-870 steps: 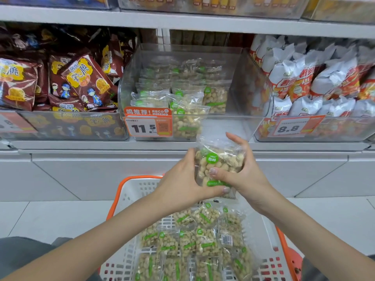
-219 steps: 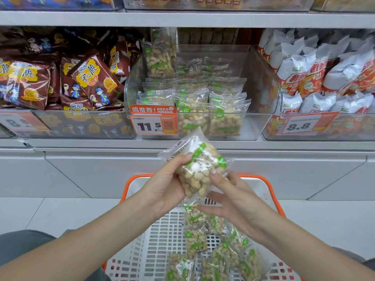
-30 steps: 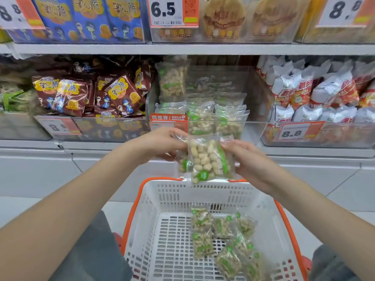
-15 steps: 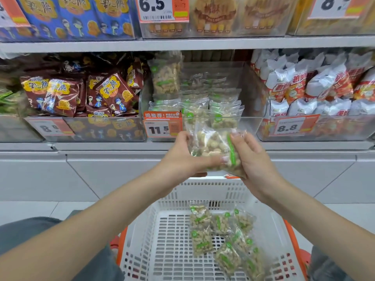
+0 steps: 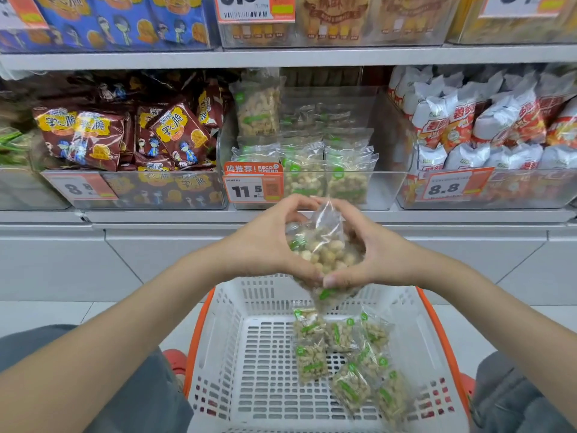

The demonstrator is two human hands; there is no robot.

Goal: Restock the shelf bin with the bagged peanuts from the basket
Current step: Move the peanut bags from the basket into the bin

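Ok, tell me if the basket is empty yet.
Not empty. Several peanut bags lie on the floor of the basket, and both hands hold one more bag above it.

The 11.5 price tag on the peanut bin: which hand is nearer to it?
Left. The left hand sits just below the 11.5 price tag, gripping the peanut bag. The right hand grips the bag's other side, farther right of the tag.

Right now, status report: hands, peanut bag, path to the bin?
Left hand and right hand both grip one peanut bag. Held above basket, short of shelf bin. Nothing between.
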